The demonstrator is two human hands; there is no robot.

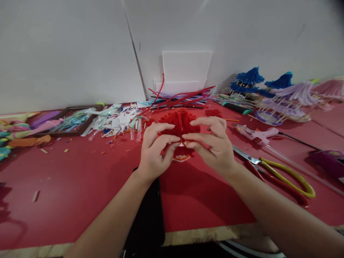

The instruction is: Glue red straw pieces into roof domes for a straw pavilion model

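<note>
Red and fuzzy, a tiered piece (180,120) sits at the bench (107,193) between the left hand (154,154) and right hand (217,148), its front pinched by nearly closed thumbs and fingertips. Fine adjustment seems under way; light, even pressure appears to be called for.

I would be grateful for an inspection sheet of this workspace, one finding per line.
Surface: red tabletop, small tan chips at left.
Work in hand: red fuzzy fringed piece between both hands.
Clutter: white paper scraps at left; loose red fuzzy stems behind the piece; scissors with yellow and red handles at right.
Hands: left hand and right hand pinching at the piece's front.
Cables: thin black cord from pink glue gun, running right.
Surroundings: pale grey wall; white rectangular sheets leaning there.
</note>
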